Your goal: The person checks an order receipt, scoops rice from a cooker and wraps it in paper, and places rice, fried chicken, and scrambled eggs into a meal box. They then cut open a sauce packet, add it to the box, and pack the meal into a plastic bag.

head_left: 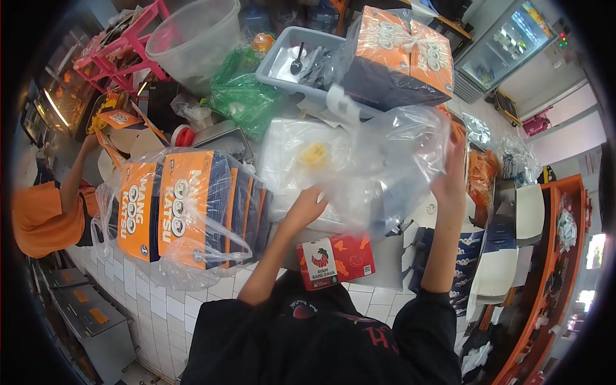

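Observation:
A clear plastic bag [404, 154] is spread in the air between my two hands, above a stack of clear plastic bags [289, 147]. My right hand [450, 170], raised on the right, is closed on the bag's side. At the bag's lower left is my left hand [310, 204], its fingers together and partly hidden by the plastic. A red and white box [335, 260] sits at the table edge close to my body. Left of my left hand stand orange and dark blue boxes [196, 208] inside a clear bag.
Behind are a blue-grey tray [273, 64] with black cutlery, wrapped orange boxes [404, 54], a green bag [240, 93] and a translucent tub [192, 45]. A co-worker in orange [45, 218] is at the left. Orange shelving [545, 282] stands right.

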`<state>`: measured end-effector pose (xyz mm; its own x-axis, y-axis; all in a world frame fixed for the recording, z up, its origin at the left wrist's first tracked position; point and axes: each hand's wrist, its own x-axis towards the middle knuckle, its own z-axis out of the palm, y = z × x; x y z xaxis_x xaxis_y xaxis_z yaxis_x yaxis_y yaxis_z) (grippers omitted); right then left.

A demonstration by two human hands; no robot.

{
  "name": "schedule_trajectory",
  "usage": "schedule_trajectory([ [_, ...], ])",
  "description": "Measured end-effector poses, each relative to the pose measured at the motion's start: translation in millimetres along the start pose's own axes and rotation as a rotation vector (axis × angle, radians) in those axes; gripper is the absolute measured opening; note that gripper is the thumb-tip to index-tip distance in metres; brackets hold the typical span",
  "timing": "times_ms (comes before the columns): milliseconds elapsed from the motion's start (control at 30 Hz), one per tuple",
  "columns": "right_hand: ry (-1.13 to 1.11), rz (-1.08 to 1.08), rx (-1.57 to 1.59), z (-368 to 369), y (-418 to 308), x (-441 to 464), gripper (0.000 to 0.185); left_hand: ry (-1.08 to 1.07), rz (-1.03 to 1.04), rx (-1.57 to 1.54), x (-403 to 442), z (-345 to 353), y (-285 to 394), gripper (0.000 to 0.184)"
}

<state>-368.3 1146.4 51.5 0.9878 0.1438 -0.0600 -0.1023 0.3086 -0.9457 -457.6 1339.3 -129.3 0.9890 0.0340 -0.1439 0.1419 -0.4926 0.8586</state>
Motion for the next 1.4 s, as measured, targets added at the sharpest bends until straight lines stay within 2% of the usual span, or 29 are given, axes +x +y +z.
schedule_trajectory([
  [33, -0.049, -0.002, 0.074, -12, 3, -1, 0.033, -0.104, 0.024, -0.355, -8, -11, 19, 0.040],
  [67, -0.098, -0.001, 0.148, -23, 6, -3, 0.032, -0.101, 0.028, -0.354, -15, -17, 30, 0.040],
  [100, -0.102, -0.005, 0.148, -27, 11, -6, 0.032, -0.224, 0.160, -0.721, -22, -20, 39, 0.053],
  [167, -0.078, -0.049, -0.307, -35, 17, -20, 0.031, -0.350, 0.306, -1.083, -34, -24, 53, 0.068],
  [200, -0.032, -0.161, -0.491, -41, 19, -27, 0.029, -0.516, 0.332, -1.520, -39, -25, 60, 0.084],
  [233, -0.029, -0.167, -0.493, -47, 17, -35, 0.029, -0.688, 0.341, -1.958, -43, -23, 64, 0.100],
  [267, 0.048, -0.124, -0.530, -54, 15, -44, 0.030, -0.935, 0.465, -2.160, -40, -23, 67, 0.123],
  [300, 0.123, -0.082, -0.565, -59, 13, -53, 0.035, -0.940, 0.467, -2.159, -49, -26, 69, 0.123],
  [367, 0.191, -0.111, -0.681, -65, 8, -67, 0.046, -0.718, 0.224, -1.782, -74, -43, 81, 0.125],
  [433, 0.196, -0.020, -0.670, -70, -2, -82, 0.052, -0.687, 0.244, -1.730, -97, -53, 89, 0.120],
  [467, 0.139, 0.158, -0.707, -89, -7, -85, 0.053, -0.569, 0.284, -1.374, -108, -60, 95, 0.104],
  [500, 0.150, 0.148, -0.704, -92, -10, -91, 0.053, -0.446, 0.320, -1.018, -118, -65, 101, 0.087],
  [533, 0.182, 0.217, -0.292, -93, -12, -98, 0.055, -0.457, 0.329, -1.010, -129, -68, 106, 0.087],
  [567, 0.202, 0.277, 0.120, -95, -13, -105, 0.059, -0.216, 0.118, -0.855, -141, -69, 111, 0.067],
  [600, -0.294, 0.218, 0.361, -124, -8, -108, 0.061, 0.027, -0.088, -0.691, -151, -69, 116, 0.048],
  [633, -0.296, 0.214, 0.361, -144, 3, -115, 0.061, 0.027, -0.084, -0.689, -157, -68, 121, 0.048],
  [700, -0.416, 0.012, -0.021, -136, 6, -133, 0.055, 0.569, 0.051, -0.738, -168, -69, 130, 0.015],
  [833, -0.539, 0.390, -0.001, -139, 68, -161, 0.044, 0.664, 0.010, -0.651, -195, -85, 128, 0.016],
  [900, -0.711, 0.618, 0.147, -140, 107, -184, 0.043, 0.836, 0.018, -0.698, -209, -91, 129, 0.017],
  [933, -0.717, 0.623, 0.157, -140, 116, -190, 0.043, 0.892, 0.012, -0.679, -217, -95, 124, 0.022],
  [1000, -1.054, 0.500, -0.025, -124, 120, -198, 0.040, 0.873, 0.012, -0.667, -241, -109, 119, 0.028],
  [1033, -1.072, 0.501, -0.012, -118, 115, -203, 0.040, 0.846, 0.013, -0.667, -253, -112, 120, 0.035],
  [1100, -0.485, 0.539, 0.405, -89, 78, -218, 0.050, 0.872, -0.015, -0.656, -272, -111, 132, 0.037],
  [1167, -0.469, 0.634, 0.595, -86, 98, -222, 0.056, 0.860, 0.007, -0.563, -284, -103, 140, 0.034],
  [1233, -0.979, 0.606, 0.615, -92, 127, -226, 0.057, 0.889, -0.003, -0.531, -294, -96, 136, 0.031],
  [1267, -0.978, 0.609, 0.626, -94, 128, -231, 0.057, 0.907, -0.042, -0.432, -302, -95, 129, 0.031],
  [1333, -0.777, 0.595, 0.342, -103, 124, -245, 0.043, 0.899, -0.089, -0.330, -312, -84, 124, 0.030],
  [1367, -0.663, 0.585, 0.201, -109, 118, -254, 0.036, 0.984, -0.139, -0.082, -314, -78, 125, 0.030],
  [1400, -0.573, 0.589, 0.274, -107, 106, -260, 0.026, 1.058, -0.176, 0.167, -314, -70, 125, 0.030],
])
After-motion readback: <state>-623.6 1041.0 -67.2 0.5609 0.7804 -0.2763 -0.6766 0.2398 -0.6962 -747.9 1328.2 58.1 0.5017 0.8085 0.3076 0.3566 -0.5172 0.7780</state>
